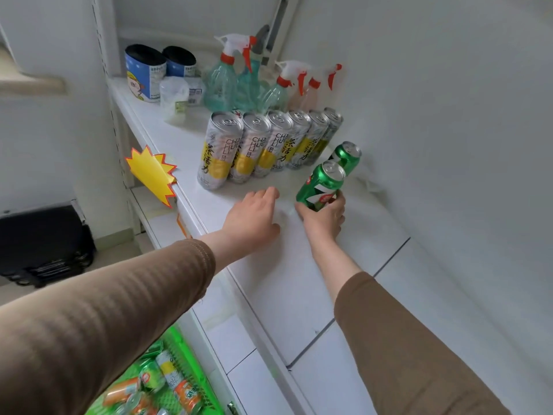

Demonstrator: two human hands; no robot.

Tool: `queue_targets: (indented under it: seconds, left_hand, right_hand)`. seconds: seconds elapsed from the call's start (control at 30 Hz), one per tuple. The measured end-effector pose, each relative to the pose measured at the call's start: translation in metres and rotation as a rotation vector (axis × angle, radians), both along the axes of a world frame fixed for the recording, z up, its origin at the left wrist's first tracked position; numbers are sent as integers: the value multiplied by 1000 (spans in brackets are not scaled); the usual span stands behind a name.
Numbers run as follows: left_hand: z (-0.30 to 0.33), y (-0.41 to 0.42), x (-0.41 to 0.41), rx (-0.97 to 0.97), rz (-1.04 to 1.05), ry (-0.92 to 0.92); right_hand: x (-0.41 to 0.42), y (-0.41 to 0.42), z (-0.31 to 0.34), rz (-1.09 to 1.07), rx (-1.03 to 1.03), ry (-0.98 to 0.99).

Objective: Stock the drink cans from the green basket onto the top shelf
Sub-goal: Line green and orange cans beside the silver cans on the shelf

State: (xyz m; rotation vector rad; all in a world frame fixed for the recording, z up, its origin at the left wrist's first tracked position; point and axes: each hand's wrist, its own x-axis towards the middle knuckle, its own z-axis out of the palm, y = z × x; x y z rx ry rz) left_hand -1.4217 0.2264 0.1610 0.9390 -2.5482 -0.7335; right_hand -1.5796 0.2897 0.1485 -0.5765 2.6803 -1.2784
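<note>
My right hand (324, 215) grips a green can (323, 184) near its base, tilted, just above the white top shelf (275, 265). A second green can (347, 157) stands behind it near the back wall. Left of these, several tall silver-and-yellow cans (239, 151) stand in a row. My left hand (254, 215) rests palm down on the shelf, holding nothing, in front of that row. The green basket (185, 348) sits at the bottom left, below the shelf, with orange, green and yellow cans (161, 381) lying inside, partly hidden by my left sleeve.
At the back of the shelf stand several spray bottles (239, 82) with red triggers, two blue rolls (146, 73) and a clear plastic cup (173, 97). A yellow starburst price tag (152, 175) sticks out from the shelf's front edge. A black box (42, 241) is on the floor at left.
</note>
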Motion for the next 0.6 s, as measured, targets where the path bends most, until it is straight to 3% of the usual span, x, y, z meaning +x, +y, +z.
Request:
queue_targets:
  seconds: [0.6]
  left_hand:
    - [8, -16, -21, -29, 14, -31]
  right_hand:
    - [-27, -39, -1, -67, 23, 35]
